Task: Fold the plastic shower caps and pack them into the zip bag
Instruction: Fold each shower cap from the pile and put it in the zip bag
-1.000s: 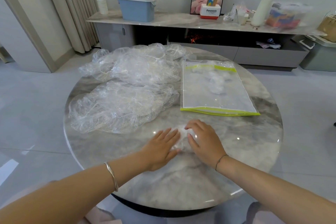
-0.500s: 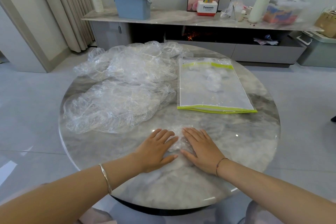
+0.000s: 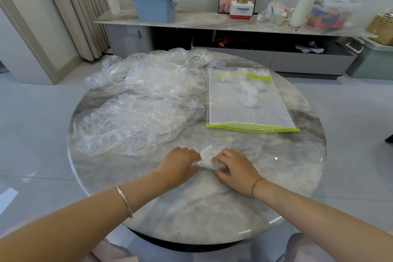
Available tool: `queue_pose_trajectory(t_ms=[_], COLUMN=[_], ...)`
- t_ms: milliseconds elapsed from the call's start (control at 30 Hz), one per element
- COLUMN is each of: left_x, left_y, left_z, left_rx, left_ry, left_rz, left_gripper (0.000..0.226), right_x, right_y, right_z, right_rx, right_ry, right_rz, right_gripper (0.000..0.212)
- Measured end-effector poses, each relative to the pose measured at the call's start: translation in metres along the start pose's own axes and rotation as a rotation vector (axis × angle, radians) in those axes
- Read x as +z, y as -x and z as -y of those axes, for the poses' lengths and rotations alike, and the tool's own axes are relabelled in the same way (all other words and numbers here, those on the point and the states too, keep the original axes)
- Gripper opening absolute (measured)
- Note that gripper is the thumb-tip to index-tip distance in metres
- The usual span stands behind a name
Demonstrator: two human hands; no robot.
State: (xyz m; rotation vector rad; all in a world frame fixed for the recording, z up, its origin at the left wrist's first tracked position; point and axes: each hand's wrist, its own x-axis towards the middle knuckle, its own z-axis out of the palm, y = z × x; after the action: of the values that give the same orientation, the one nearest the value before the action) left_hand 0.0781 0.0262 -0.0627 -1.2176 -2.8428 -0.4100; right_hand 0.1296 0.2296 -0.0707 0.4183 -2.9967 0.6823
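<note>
Your left hand [image 3: 177, 162] and right hand [image 3: 235, 166] pinch the folded shower cap [image 3: 207, 158]; thin, slippery film likely springs open; hold its ends.

A small folded cap [image 3: 207, 158] lies bunched at the front; loose clear shower caps [image 3: 138, 121] sprawl crumpled behind, left; beside them a flat green-edged zip bag [image 3: 253, 112] holds more folded caps [image 3: 249, 93]
</note>
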Motion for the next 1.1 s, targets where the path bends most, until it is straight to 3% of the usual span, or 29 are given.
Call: queue_pose_trajectory(t_ms=[67,200,333,400,500,600,733,967,1100], left_x=[-0.004,-0.007,-0.006,-0.007,-0.008,-0.002,0.007,0.008,0.003], left_y=[-0.002,0.0,0.002,0.002,0.002,0.005,0.018,0.018,0.014], left_z=[0.001,0.004,0.005,0.006,0.002,0.002,-0.002,-0.003,-0.001], left_rx=[-0.125,-0.358,-0.445,-0.372,-0.044,0.21,0.158,0.139,0.125], left_ry=[0.104,0.446,0.483,0.358,0.093,-0.098,-0.154,-0.175,-0.091], left_rz=[0.007,0.021,0.056,0.005,-0.077,-0.016,0.209,0.286,0.235], left_gripper=[0.028,0.027,0.023,0.033,0.039,0.046,0.089,0.09,0.076], right_x=[0.0,0.001,0.0,0.0,0.003,0.005,0.005,-0.008,-0.016], right_y=[-0.005,-0.014,-0.021,-0.023,-0.026,-0.029,-0.03,-0.023,-0.02], right_z=[-0.001,-0.002,0.0,0.003,0.004,0.002,-0.001,-0.018,-0.011], right_rx=[0.089,0.277,0.381,0.412,0.441,0.465,0.509,0.607,0.468], right_ry=[-0.084,-0.264,-0.376,-0.4,-0.403,-0.378,-0.317,-0.345,-0.374], right_rz=[-0.014,0.039,0.035,0.029,-0.013,-0.025,-0.059,-0.057,-0.174], right_gripper=[0.012,0.036,0.025,0.023,0.024,0.027,0.029,0.03,0.016])
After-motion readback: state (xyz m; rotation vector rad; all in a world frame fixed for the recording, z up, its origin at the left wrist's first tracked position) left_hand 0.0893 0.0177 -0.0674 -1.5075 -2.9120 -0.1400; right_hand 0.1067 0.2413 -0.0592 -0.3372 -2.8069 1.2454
